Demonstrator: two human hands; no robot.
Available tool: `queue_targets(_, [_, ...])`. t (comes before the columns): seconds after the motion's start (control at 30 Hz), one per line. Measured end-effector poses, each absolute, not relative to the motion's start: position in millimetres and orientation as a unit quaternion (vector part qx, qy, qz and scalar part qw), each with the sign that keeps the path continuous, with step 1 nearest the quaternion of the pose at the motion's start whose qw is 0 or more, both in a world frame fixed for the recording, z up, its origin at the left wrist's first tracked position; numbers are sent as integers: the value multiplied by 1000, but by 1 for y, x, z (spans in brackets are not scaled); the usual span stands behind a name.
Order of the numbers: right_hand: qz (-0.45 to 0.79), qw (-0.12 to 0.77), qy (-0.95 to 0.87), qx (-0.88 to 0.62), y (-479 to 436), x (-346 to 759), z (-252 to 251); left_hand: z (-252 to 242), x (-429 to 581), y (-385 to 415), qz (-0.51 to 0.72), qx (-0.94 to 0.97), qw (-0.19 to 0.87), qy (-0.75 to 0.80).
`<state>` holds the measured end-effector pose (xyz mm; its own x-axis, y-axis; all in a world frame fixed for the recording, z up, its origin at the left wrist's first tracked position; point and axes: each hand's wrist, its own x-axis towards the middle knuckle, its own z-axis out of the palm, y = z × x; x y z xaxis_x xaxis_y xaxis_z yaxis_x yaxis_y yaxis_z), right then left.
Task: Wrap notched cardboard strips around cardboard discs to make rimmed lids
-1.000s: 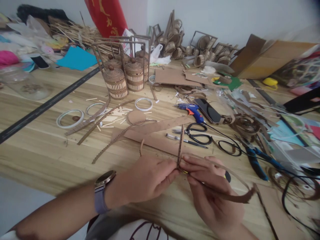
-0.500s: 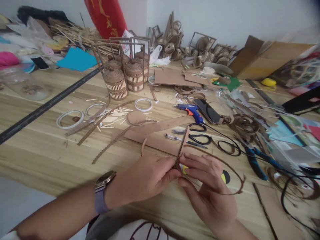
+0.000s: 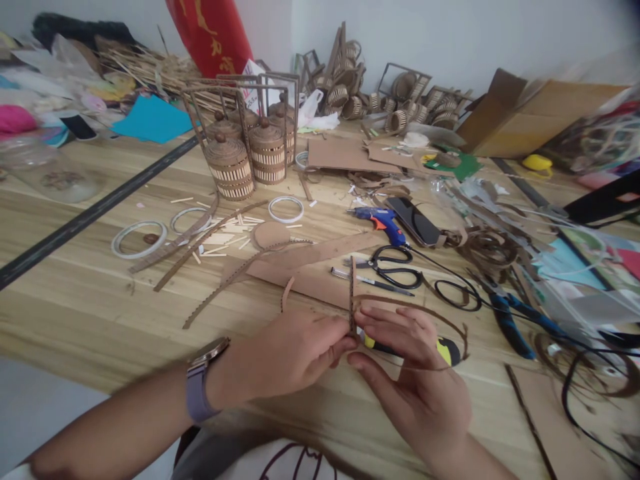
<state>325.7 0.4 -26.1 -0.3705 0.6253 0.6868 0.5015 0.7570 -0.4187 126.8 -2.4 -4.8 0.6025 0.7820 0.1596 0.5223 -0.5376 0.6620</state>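
Note:
My left hand [image 3: 287, 357], wearing a watch, pinches a narrow brown corrugated cardboard strip [image 3: 353, 287] between thumb and fingers. One end of the strip stands up from the pinch, and a thin length loops out to the right around my other hand. My right hand [image 3: 420, 380] has its fingers stretched out against the strip beside the pinch, with the thumb apart. Partly hidden behind these fingers lies a yellow and black tool [image 3: 447, 351] whose kind I cannot make out. Just beyond are black-handled scissors [image 3: 400, 267] and a pen [image 3: 373, 281].
A blue glue gun [image 3: 383, 223] and a phone [image 3: 414, 221] lie farther back. Pliers [image 3: 513, 320] and a cable are at the right. Lidded lantern-like baskets [image 3: 230, 167] stand at the back left, near tape rolls [image 3: 139, 240] and small wooden sticks [image 3: 220, 239].
The raised end of the strip has swung left and now stands more upright. The loop on the right has drawn in leftward, showing more of the yellow and black tool.

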Motion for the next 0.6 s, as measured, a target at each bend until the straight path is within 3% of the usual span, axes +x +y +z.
queue_targets(0.4, [235, 468, -782, -338, 4, 327, -29, -2, 122, 4, 245, 838, 357, 332])
queue_targets(0.6, [229, 471, -786, -329, 5, 328, -29, -2, 122, 4, 236, 845, 346, 332])
